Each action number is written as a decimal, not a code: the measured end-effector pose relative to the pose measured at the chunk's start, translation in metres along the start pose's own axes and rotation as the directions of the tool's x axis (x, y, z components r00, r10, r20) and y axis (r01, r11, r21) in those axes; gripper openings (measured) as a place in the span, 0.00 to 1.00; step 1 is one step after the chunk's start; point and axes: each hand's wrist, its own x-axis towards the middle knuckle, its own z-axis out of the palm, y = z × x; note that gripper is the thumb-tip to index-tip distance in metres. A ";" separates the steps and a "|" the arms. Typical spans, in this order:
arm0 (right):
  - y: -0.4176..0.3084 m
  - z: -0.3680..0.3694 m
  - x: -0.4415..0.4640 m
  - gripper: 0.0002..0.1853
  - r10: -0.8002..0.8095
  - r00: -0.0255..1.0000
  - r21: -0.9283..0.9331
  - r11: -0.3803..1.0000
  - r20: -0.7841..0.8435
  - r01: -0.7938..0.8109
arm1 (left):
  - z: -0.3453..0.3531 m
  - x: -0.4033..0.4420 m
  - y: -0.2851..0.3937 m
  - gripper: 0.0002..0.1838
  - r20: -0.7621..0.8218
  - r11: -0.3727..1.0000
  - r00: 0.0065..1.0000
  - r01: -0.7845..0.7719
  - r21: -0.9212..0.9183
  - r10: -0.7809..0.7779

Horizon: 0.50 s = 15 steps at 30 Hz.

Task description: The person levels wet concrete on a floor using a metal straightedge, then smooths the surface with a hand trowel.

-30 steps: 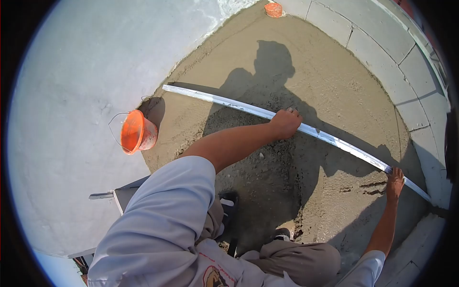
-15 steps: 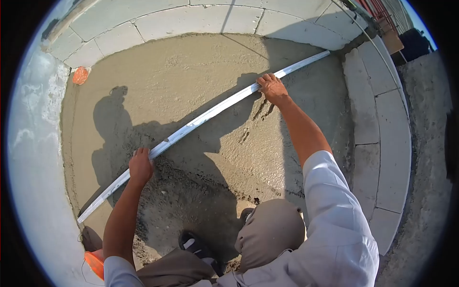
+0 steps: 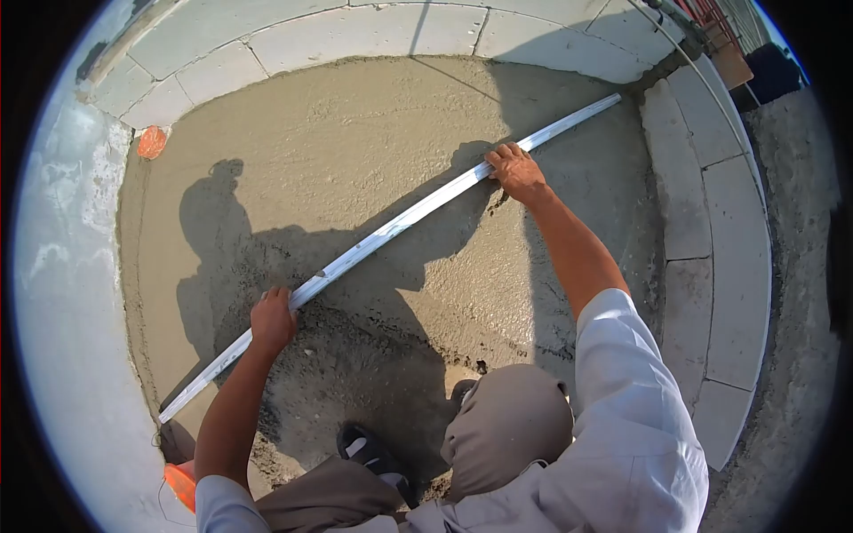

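A long pale metal screed bar (image 3: 400, 222) lies diagonally across wet grey mortar (image 3: 355, 115), its near end low at the left and its far end up at the right. My left hand (image 3: 273, 318) is wrapped round the bar's nearer part. Farther along, my right hand (image 3: 515, 171) closes over it from above, fingers curled across the top edge. Smoother mortar spreads beyond the bar. On my side it is rougher and dark, with lumps and a few gouges below my right hand.
White block walls (image 3: 364, 35) border the mortar at the back, and more blocks (image 3: 736, 258) line the right. A smooth grey wall (image 3: 75, 266) stands at left. An orange object (image 3: 151, 142) sits in the far left corner, another (image 3: 180, 484) near my left elbow. My sandalled foot (image 3: 373, 457) is below.
The screed bar has shifted slightly to the right and a little toward me, with both hands still on it. The view has also moved slightly.
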 end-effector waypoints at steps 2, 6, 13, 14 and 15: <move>-0.002 0.002 -0.008 0.21 -0.003 1.000 0.004 1.000 0.002 0.003 | 0.004 -0.005 0.005 0.21 0.030 1.000 1.000 -0.001 0.000 0.001; 0.003 0.001 -0.011 0.23 -0.038 0.999 0.007 0.999 -0.032 0.038 | 0.005 -0.006 0.006 0.21 0.004 1.000 1.000 -0.008 -0.007 0.008; -0.009 -0.001 -0.009 0.25 -0.062 0.998 0.022 0.998 -0.012 0.063 | 0.001 -0.008 0.003 0.22 0.027 0.999 0.999 0.026 -0.040 -0.025; -0.008 -0.001 -0.007 0.25 -0.060 0.998 0.045 0.997 0.006 0.060 | 0.001 -0.009 0.003 0.21 0.027 0.999 0.999 0.023 -0.034 -0.022; -0.011 -0.002 -0.005 0.25 -0.060 0.998 0.054 0.997 0.028 0.059 | 0.003 -0.010 0.001 0.21 0.025 0.999 1.000 0.018 -0.029 -0.017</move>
